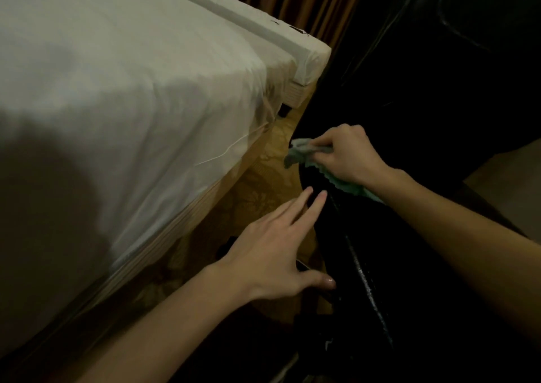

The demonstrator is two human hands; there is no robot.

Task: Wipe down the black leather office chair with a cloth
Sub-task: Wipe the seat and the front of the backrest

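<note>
Roughly, label lines:
Right hand (348, 156): gripped bunched cloth (307, 151) on chair (409, 207) rim's far end.
Left hand (275, 254): fingers straight, spread wide, touching rim's outer side.
Chair: black, right half of view.
Gap: narrow strip of carpet (257, 183) between rim and bed (117, 104) corner.

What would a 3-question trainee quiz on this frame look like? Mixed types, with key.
1. True or false: the right hand grips the cloth.
2. The left hand is: A) gripping the cloth B) open, fingers straight, by the chair's edge C) resting on the bed.
3. Fill in: the cloth's colour is ____.

Key: 1 true; 2 B; 3 green.
</note>
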